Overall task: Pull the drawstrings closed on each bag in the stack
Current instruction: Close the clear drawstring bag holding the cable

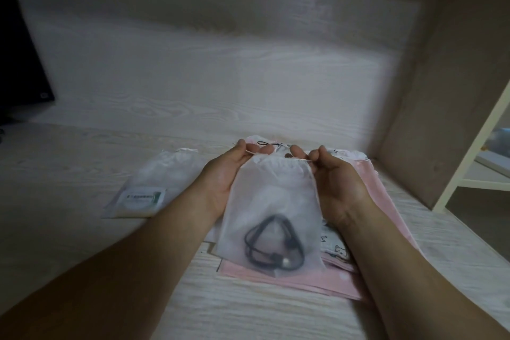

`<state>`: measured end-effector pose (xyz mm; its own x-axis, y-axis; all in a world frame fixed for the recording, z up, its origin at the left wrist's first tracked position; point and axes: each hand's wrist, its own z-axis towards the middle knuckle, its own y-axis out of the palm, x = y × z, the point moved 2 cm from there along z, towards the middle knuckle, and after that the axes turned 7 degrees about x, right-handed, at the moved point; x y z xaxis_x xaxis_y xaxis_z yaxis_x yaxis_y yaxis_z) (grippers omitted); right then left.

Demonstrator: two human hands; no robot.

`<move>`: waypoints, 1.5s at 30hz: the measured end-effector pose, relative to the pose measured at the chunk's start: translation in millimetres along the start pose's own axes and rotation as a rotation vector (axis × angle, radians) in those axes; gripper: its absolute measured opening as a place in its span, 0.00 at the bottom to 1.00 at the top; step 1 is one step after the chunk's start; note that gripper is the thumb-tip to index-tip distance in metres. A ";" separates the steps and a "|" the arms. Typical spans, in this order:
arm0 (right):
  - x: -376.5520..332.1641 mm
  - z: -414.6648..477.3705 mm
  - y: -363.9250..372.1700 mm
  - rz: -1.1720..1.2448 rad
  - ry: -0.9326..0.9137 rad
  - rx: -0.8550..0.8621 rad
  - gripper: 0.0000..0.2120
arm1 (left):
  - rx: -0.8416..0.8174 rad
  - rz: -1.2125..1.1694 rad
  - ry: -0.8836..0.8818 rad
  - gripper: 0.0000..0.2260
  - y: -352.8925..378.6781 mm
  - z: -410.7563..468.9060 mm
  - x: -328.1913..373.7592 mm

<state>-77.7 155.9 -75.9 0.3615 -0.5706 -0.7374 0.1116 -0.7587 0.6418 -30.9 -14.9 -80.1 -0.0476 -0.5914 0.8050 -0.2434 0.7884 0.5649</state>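
White drawstring bag [273, 201] held between the fingers [241, 145], above pink bag stack [386, 201]. Left hand [229, 174] and right hand [339, 182] each pinch a cord end [249, 152] at its mouth. Looks soft, light, flimsy: pull cords, not fabric.

ahead of the fingers [241, 146]: narrow desk [82, 152] strip, then back panel [220, 63] blocks | left of them: open desk, flat white pouch [154, 182] lying low, dark monitor [19, 50] well apart | between both sets of fingers: held white bag [271, 201] fills the gap | right: side wall [441, 91] near | below: pink bag stack [386, 201] | above: open air
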 end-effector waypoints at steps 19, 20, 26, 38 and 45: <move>-2.5 -4.2 7.6 -0.160 -0.260 0.011 0.17 | 0.055 0.204 0.296 0.18 4.6 14.2 9.2; -2.5 -5.7 10.0 -0.296 -0.327 -0.014 0.17 | 0.023 0.271 0.307 0.17 6.5 14.3 7.7; 3.3 -15.9 25.1 -0.824 -0.565 -0.133 0.14 | -0.274 0.976 0.436 0.08 18.5 7.5 -8.6; 16.6 -5.7 8.2 -0.993 -0.370 -0.117 0.03 | -0.093 0.651 0.394 0.09 12.1 8.0 -7.2; 13.5 -11.2 8.4 -0.416 -0.020 -0.153 0.09 | -0.009 0.514 0.342 0.18 10.9 5.7 -5.3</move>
<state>-61.5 145.3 -78.1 0.2391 -0.2337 -0.9424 0.3802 -0.8706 0.3124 -38.9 -4.1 -79.2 0.1574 -0.0487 0.9863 -0.2640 0.9604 0.0895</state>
